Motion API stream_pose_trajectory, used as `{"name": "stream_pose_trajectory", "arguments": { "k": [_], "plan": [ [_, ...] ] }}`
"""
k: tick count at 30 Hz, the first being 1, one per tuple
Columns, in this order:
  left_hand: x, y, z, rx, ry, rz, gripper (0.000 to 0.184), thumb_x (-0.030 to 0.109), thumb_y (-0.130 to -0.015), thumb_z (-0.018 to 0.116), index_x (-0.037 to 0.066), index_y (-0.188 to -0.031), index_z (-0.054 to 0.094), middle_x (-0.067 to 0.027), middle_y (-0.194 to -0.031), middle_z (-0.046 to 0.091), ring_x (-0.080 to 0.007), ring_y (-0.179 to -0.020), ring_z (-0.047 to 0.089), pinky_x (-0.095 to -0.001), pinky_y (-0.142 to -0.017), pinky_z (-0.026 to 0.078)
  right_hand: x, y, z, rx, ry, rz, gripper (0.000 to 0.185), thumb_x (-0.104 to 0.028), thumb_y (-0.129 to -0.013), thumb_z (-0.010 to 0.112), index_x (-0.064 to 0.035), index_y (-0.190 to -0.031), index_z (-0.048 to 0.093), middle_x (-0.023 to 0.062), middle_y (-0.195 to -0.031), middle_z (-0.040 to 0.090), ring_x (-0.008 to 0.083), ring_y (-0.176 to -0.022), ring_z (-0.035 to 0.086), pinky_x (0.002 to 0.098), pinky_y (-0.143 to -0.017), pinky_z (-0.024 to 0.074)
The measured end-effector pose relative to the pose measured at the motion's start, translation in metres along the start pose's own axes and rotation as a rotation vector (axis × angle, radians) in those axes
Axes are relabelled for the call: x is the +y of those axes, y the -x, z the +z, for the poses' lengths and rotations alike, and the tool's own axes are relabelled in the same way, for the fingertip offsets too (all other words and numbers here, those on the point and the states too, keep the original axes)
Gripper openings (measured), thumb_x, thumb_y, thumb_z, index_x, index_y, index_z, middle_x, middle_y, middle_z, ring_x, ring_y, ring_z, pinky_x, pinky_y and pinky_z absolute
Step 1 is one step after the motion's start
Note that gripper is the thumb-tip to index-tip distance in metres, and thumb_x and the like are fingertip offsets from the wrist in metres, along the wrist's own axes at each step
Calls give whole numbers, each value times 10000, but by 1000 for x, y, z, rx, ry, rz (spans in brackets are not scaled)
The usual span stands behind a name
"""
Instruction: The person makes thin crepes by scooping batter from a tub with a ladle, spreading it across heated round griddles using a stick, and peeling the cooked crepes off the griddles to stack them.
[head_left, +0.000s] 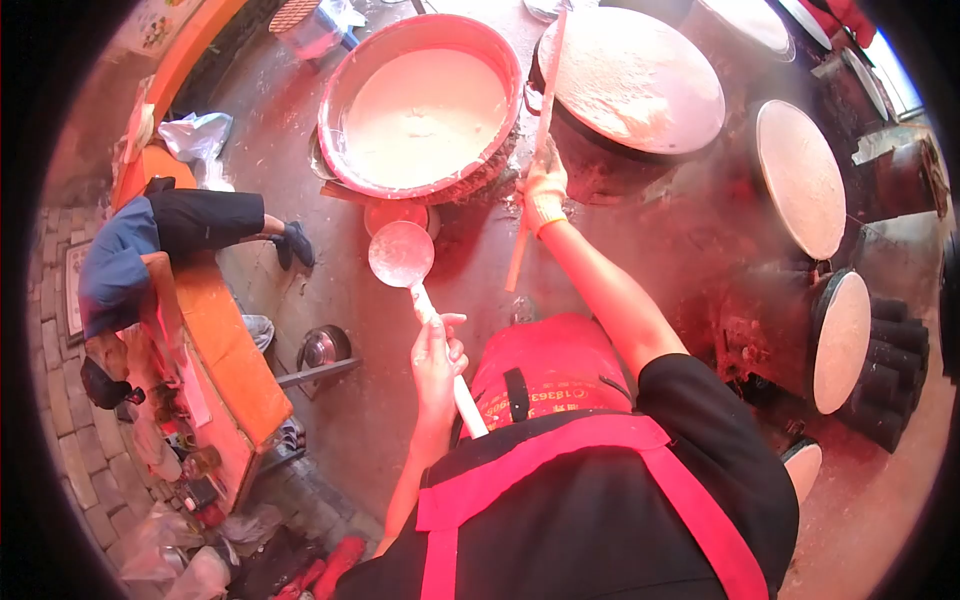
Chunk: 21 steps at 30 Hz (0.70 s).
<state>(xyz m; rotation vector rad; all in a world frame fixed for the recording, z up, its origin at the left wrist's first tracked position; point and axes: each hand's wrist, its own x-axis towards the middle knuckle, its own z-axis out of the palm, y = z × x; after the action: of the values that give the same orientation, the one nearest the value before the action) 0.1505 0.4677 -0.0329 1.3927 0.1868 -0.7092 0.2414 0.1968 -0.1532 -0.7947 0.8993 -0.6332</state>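
Observation:
My left hand (436, 362) is closed round the pale handle of a ladle (402, 254). The ladle's round bowl, coated with whitish batter, is just below a big red-rimmed basin (335, 165) of creamy batter (425, 115). In a light glove, my right hand (545, 188) grips a long, thin wooden spreader (549, 85). Its upper end reaches to the left edge of a large round griddle (705, 125). A pale, uneven layer of batter (615, 75) covers much of that griddle. The lower end of the spreader sticks out below my hand.
More round griddles with pale sheets (800, 180) (842, 340) stand along the right. Dark cylindrical briquettes (885, 375) are stacked beside them. At the left, another person (125, 260) sits by an orange bench (225, 345). A metal pot (325, 347) stands on the floor.

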Motion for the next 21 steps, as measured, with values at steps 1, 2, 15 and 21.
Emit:
{"name": "stream_pose_trajectory", "arguments": {
  "k": [1, 2, 15, 21],
  "plan": [
    [0, 0, 0, -2, -5, -2, 317, 266, -1046, 426, 10, -1049, 612, 27, -832, 409, -17, -583, 363, -167, -461, 292, 4, 3, -10, 5, -4, 1, 467, -307, -1008, 497, -213, -1445, 365, -4, -672, 474, 83, -429, 397, 252, -353, 336],
    [0, -2, 1, -2, -18, 4, 303, 263, -1042, 440, 13, -1043, 610, 34, -813, 411, -14, -583, 361, -167, -460, 291, 6, 9, -29, 2, -4, -31, 470, -313, -1007, 498, -209, -1445, 365, -9, -676, 475, 77, -434, 398, 246, -355, 328],
    [-14, -21, 66, -142, -60, -73, 268, 263, -1021, 499, 17, -1029, 605, 70, -653, 343, -9, -544, 319, -172, -445, 260, -98, 13, -158, -55, 146, 122, 276, -399, -979, 536, -129, -1012, 585, -24, -635, 475, 82, -430, 396, 250, -371, 283],
    [-21, -16, 119, -209, -2, -68, 270, 227, -1027, 481, -11, -1078, 598, 52, -764, 373, -14, -568, 331, -159, -455, 270, -147, 16, -280, -115, 302, 105, 293, -312, -996, 510, -185, -1257, 551, -33, -685, 495, 64, -410, 338, 235, -346, 279]
  ]
}}
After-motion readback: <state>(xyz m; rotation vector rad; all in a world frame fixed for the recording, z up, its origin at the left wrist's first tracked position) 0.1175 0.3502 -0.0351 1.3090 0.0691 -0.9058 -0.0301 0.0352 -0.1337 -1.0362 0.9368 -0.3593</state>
